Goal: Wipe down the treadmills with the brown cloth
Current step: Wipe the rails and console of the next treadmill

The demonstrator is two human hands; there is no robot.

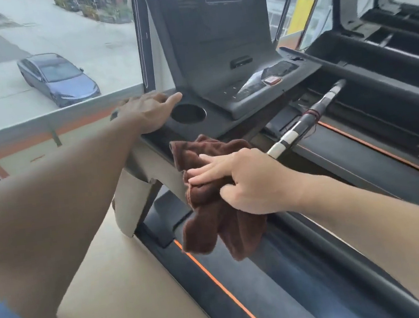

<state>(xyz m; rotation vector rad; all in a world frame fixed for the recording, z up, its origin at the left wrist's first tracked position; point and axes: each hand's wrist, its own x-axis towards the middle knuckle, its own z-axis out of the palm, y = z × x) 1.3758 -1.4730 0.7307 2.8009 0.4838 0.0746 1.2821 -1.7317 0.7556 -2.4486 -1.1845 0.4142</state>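
A dark treadmill console (217, 39) rises in the middle of the view, with a round cup holder (188, 113) at its left corner. My left hand (148, 112) lies flat, fingers spread, on the console's left edge beside the cup holder. My right hand (242, 181) presses the bunched brown cloth (209, 211) against the grey left upright (148, 182) just under the console. The lower half of the cloth hangs loose over the black side rail. The treadmill's deck (284, 281) with its orange stripe runs toward the bottom right.
A black and white handlebar grip (304, 123) sticks out under the console to the right of my right hand. A second treadmill (389, 62) stands at the right. A large window (44, 47) at the left looks down on a parked blue car. Tan floor lies at the lower left.
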